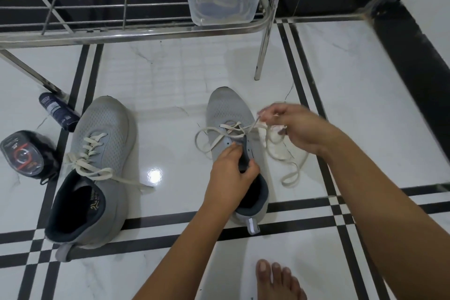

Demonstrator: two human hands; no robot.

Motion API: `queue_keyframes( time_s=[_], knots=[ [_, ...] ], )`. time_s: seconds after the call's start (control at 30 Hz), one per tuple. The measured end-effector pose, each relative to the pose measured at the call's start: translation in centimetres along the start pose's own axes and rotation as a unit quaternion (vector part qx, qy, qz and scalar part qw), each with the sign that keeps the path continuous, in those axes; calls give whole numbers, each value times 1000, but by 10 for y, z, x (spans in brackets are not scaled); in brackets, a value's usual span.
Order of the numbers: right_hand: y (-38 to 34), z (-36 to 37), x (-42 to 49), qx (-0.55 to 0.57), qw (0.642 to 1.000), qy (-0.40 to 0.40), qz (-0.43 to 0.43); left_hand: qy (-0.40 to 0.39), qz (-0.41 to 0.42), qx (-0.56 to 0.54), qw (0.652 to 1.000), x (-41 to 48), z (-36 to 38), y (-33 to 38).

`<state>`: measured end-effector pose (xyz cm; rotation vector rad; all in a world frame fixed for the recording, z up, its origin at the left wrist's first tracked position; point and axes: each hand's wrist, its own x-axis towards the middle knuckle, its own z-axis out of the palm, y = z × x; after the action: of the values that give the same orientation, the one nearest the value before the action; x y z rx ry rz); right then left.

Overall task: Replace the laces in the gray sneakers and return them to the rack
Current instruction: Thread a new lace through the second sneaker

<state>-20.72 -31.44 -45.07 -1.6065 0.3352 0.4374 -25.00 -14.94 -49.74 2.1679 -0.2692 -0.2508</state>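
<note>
Laced gray sneaker [107, 129] upright, toe twd rack [146, 29], 2nd sneaker [226, 107] alongside, its cream lace [229, 126] mostly out

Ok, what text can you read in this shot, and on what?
"AD": gold print on the insole of the laced gray sneaker; the rest of it is blurred.
Dark bottle label: too blurred to read.
Black package: print too small to read.
</note>
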Motion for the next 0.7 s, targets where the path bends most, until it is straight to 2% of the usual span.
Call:
queue_keyframes(
  time_s=[0.03,0.07,0.1,0.13,0.17,0.2,0.23,0.27,0.3,0.33,0.37,0.43,0.5,0.53,0.6,0.7],
  knots=[
    [-2,-8,-2,164,986,6,-15,1,1,-3,1000,0,0,-1],
    [-5,-11,-4,307,952,-4,-5,4,0,-3,1000,0,0,-2],
    [-3,-13,-4,368,929,-7,23,9,-3,-4,1000,0,0,-2],
    [-2,-11,-4,326,943,7,73,11,-6,-4,1000,1,1,-2],
    [2,-9,-2,186,975,17,124,10,-8,-4,1000,1,1,-1],
    [5,-3,-1,7,986,8,166,8,-8,-3,1000,1,2,-2],
    [8,2,0,-143,971,-15,189,6,-9,-3,1000,1,2,-1],
    [10,8,1,-230,954,-41,188,3,-10,-2,1000,1,2,-1],
    [10,12,2,-267,947,-60,168,4,-11,-2,1000,2,1,-1],
    [8,15,4,-258,956,-55,132,6,-12,-2,1000,2,1,-2],
    [6,15,4,-210,973,-44,89,7,-14,-2,1000,2,1,-2],
    [0,9,4,-6,1000,-24,14,3,-20,-3,1000,2,0,-3],
    [-5,1,1,241,969,-44,-23,-2,-26,-3,1000,3,1,-4],
    [-7,0,-2,314,947,-61,-18,-3,-31,-1,1000,3,2,-5],
    [-6,0,-3,360,931,-55,20,-5,-37,4,999,3,3,-5],
    [0,-1,-1,357,931,-17,78,-12,-41,6,999,3,4,-6]
  ],
)
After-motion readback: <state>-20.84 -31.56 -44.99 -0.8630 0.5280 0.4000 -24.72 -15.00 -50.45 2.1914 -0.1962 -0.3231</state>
